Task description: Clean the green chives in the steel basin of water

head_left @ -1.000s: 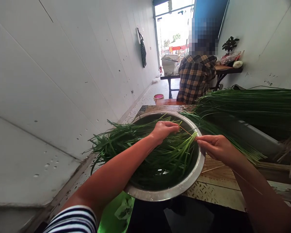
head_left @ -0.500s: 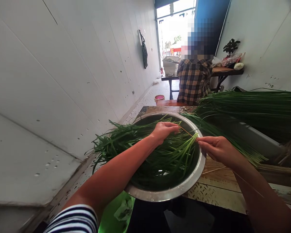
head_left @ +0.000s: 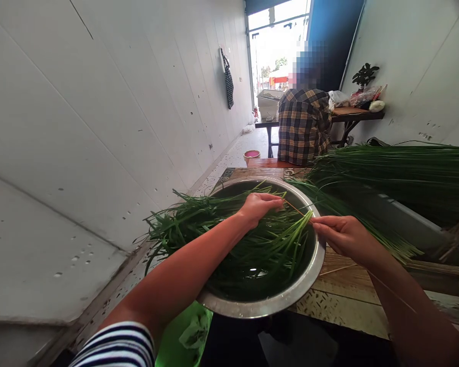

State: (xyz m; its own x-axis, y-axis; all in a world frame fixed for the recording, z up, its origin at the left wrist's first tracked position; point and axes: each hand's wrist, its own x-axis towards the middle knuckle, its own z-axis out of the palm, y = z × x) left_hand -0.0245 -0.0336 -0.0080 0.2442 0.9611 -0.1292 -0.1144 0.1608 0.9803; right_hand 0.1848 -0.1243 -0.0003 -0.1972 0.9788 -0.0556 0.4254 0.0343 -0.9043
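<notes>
A large steel bowl (head_left: 290,298) sits at the table's near edge, filled with long green chives (head_left: 229,232) that spill over its left rim. My left hand (head_left: 258,206) rests over the chives with fingers closed on a thin wooden skewer (head_left: 294,207). My right hand (head_left: 342,235) pinches the cut ends of a small chive bunch at the bowl's right rim. The skewer runs between both hands.
A big pile of chives (head_left: 398,171) lies on the table at right, over a grey tray (head_left: 409,216). Loose skewers (head_left: 455,239) lie far right. A person in a plaid shirt (head_left: 302,125) sits ahead with back turned. A green bag (head_left: 183,336) hangs below the bowl.
Both hands stay almost still over the bowl. The person in plaid has leaned slightly left, and the view has shifted a little.
</notes>
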